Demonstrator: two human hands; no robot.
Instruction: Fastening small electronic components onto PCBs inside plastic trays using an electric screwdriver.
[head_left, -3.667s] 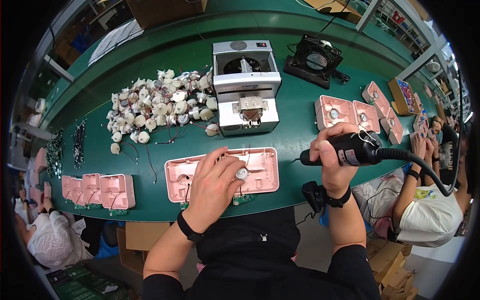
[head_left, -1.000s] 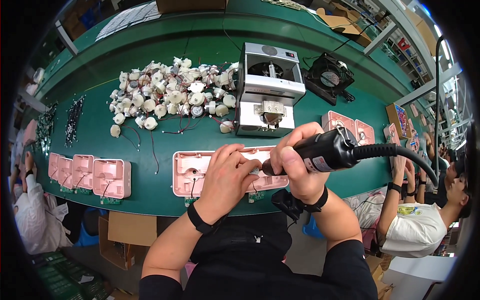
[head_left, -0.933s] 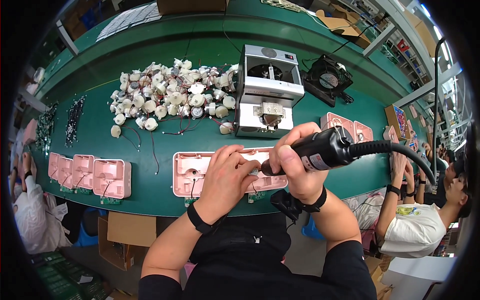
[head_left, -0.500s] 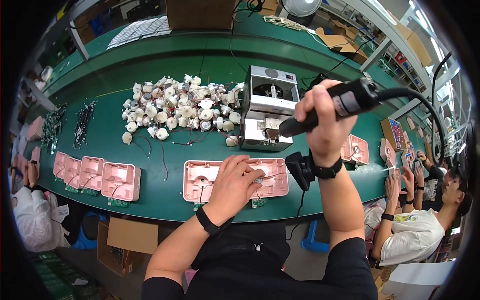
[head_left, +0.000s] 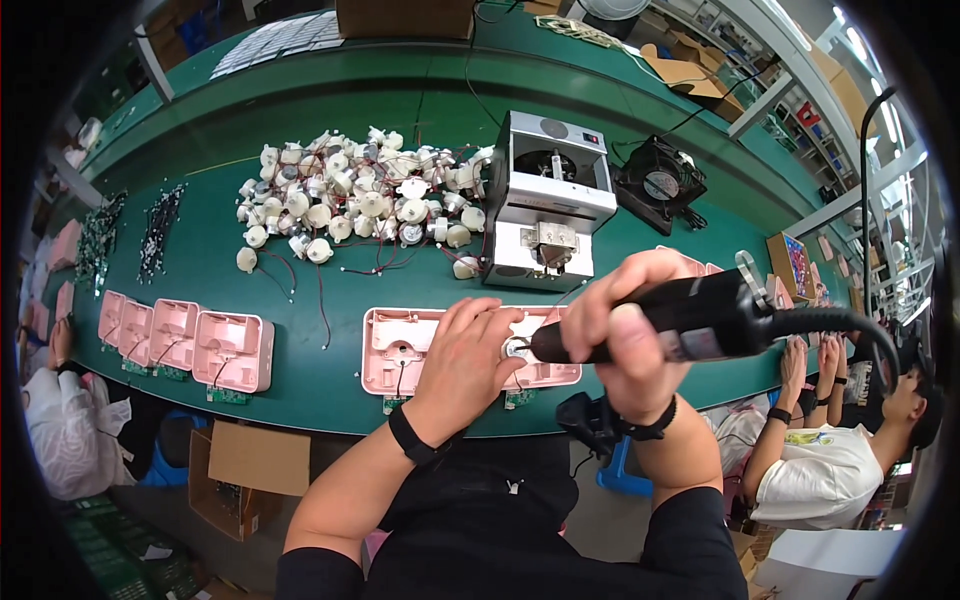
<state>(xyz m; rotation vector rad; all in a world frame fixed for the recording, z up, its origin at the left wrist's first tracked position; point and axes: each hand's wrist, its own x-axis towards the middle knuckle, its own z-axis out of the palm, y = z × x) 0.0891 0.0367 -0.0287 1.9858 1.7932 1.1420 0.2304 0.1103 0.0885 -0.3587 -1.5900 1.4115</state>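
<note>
Two pink plastic housings (head_left: 385, 378) lie side by side, open side up, at the table's near edge in front of me. My left hand (head_left: 468, 355) rests over their middle, thumb and forefinger either side of a small round white-and-silver motor (head_left: 516, 346) in the right housing. My right hand (head_left: 635, 335) is wrapped round a black electric screwdriver (head_left: 700, 312), held nearly level, its tip pointing left at the motor. Whether the bit touches a screw is too small to tell. Green circuit boards (head_left: 519, 399) hang out below the housings.
A heap of white motors with wires (head_left: 370, 200) lies beyond the housings. Right of it stands a grey-and-white screw feeder (head_left: 552, 205), then a black fan (head_left: 662, 185). More pink housings (head_left: 235, 350) line the left side. A co-worker (head_left: 830, 460) sits at right.
My right hand has brought the screwdriver down and toward me from the screw feeder to the motor. My left hand has stayed on the housing, its thumb and forefinger now around the motor.
</note>
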